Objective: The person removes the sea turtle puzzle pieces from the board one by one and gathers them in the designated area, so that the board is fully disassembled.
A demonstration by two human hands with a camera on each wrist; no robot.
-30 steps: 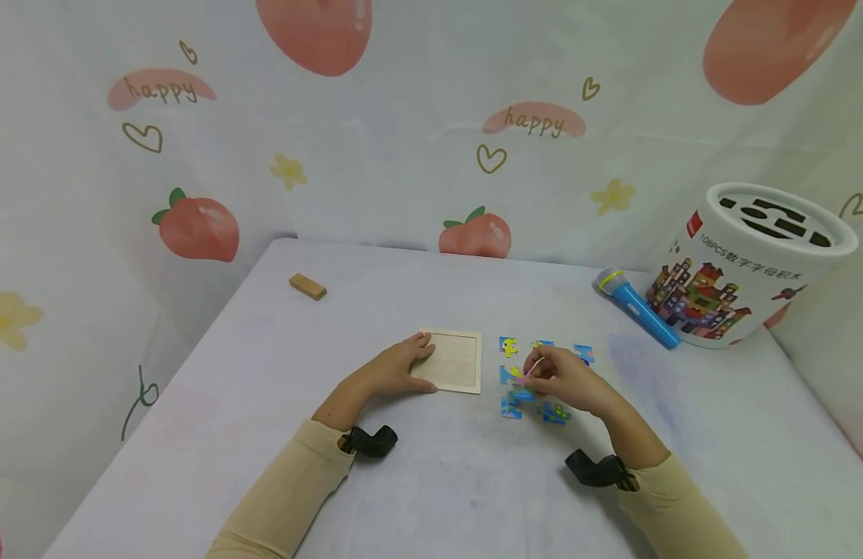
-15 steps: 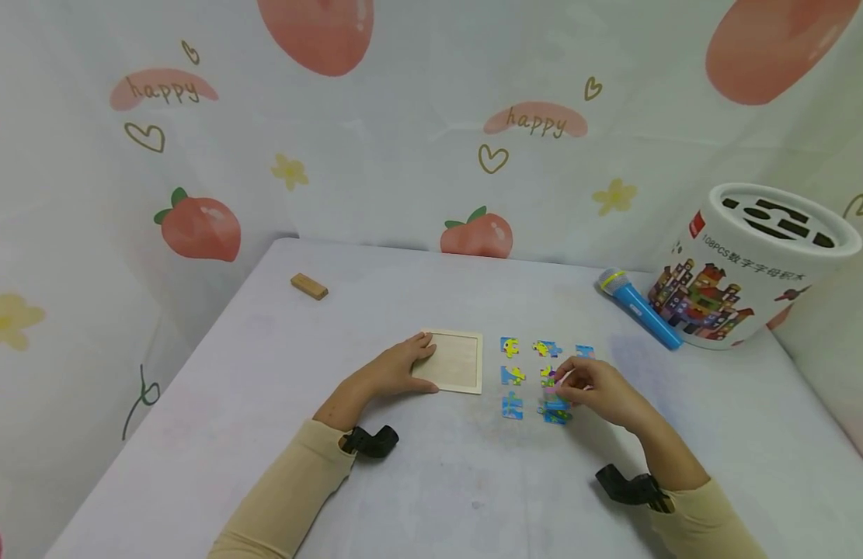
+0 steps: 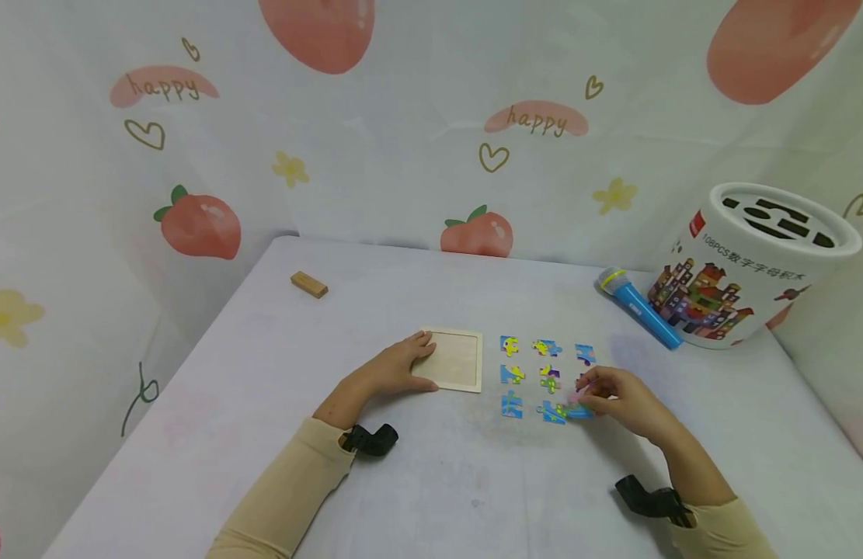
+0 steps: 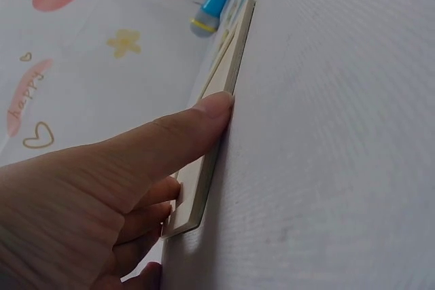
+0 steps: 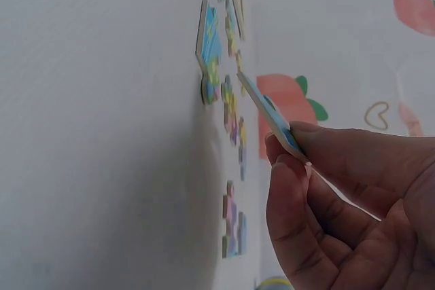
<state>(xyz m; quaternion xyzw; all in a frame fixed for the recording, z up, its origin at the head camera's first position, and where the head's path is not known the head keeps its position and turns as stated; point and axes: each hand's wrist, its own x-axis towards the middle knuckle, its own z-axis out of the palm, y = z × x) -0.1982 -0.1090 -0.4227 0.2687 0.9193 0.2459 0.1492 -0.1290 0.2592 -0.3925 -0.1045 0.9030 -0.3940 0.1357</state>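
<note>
A square, shallow wooden puzzle tray [image 3: 478, 365] lies on the table. My left hand [image 3: 385, 376] holds its left side; in the left wrist view the thumb [image 4: 216, 105] presses the near edge and the other fingers are bent at the far end. My right hand [image 3: 630, 402] pinches a thin puzzle piece [image 5: 270, 115] between thumb and fingertips. This piece is tilted and raised off the table at the right of the laid-out pieces. Several blue and yellow puzzle pieces, such as a corner piece [image 3: 512, 404], lie apart in rows; the right hand partly hides the right column.
A blue toy microphone [image 3: 641, 310] leans near a large white block bucket [image 3: 739, 272] at the back right. A small wooden block [image 3: 309, 285] lies at the back left. Behind the table hangs a printed cloth [image 3: 389, 155].
My right hand has moved right across the laid-out pieces with the puzzle piece in its pinch, uncovering the middle column. My left hand has stayed on the tray.
</note>
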